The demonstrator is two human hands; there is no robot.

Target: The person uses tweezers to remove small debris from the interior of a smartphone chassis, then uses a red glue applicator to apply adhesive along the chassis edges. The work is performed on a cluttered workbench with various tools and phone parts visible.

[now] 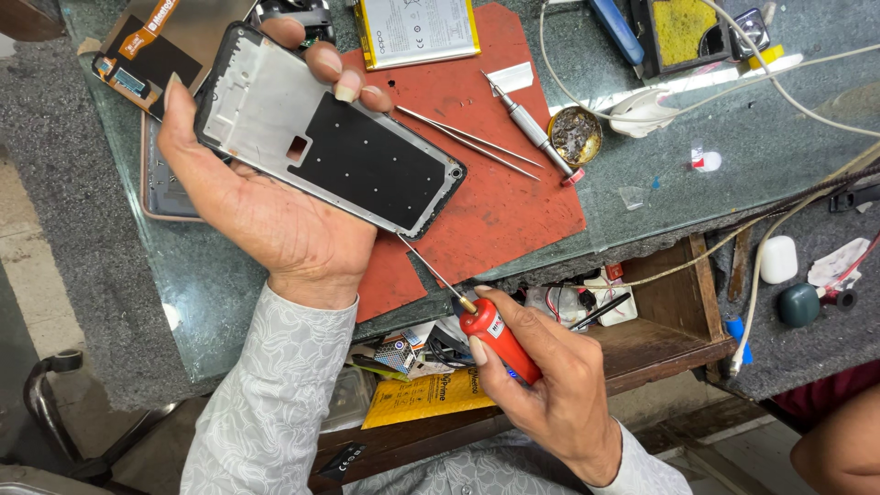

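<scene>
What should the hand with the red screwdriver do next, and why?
Probably ease the tip a touch further in and seat it on the frame's lower corner. The right hand holds the red screwdriver, its thin shaft pointing at the near edge of the phone frame, which the left hand holds tilted above the red mat.

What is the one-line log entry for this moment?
left hand: holds phone frame | right hand: holds red screwdriver, tip near frame edge | tweezers: on red mat
</scene>
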